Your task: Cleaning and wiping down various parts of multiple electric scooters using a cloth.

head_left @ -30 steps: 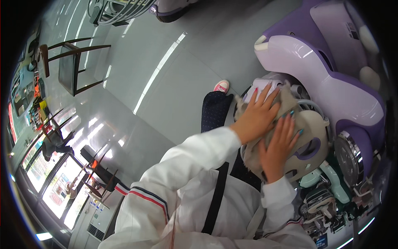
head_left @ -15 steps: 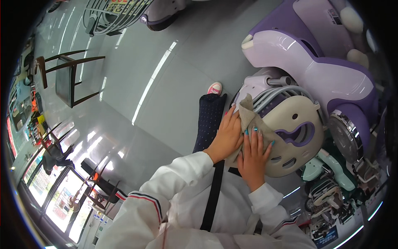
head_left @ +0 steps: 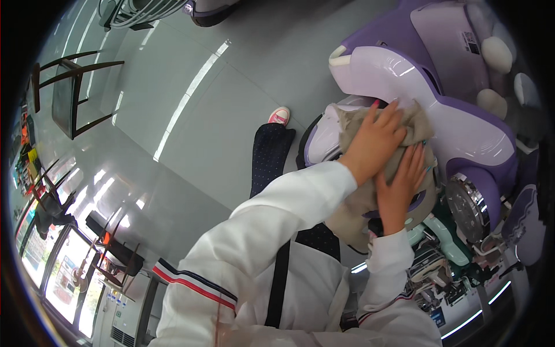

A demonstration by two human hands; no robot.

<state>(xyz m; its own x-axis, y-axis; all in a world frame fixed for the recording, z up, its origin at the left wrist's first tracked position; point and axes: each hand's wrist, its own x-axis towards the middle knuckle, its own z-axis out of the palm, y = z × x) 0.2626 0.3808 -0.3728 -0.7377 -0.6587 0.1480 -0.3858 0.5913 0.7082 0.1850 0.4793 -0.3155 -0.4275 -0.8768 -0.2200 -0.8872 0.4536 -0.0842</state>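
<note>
Two hands lie on the cloth (head_left: 417,122) in my feed: the left hand (head_left: 376,143) with fingers spread, the right hand (head_left: 399,188) with fingers straight and closer together, neither visibly gripping it. The cloth sits bunched over the beige cover (head_left: 429,202), right of centre, just left of the purple scooter (head_left: 393,75). I judge slipping the main risk: uneven pressure could slide it off, or a loose fold could snag on the cover's edge. I can make out no container, hence no contents.

A dark chair (head_left: 65,104) stands on grey floor (head_left: 225,133) — cables (head_left: 163,11) nearby.
</note>
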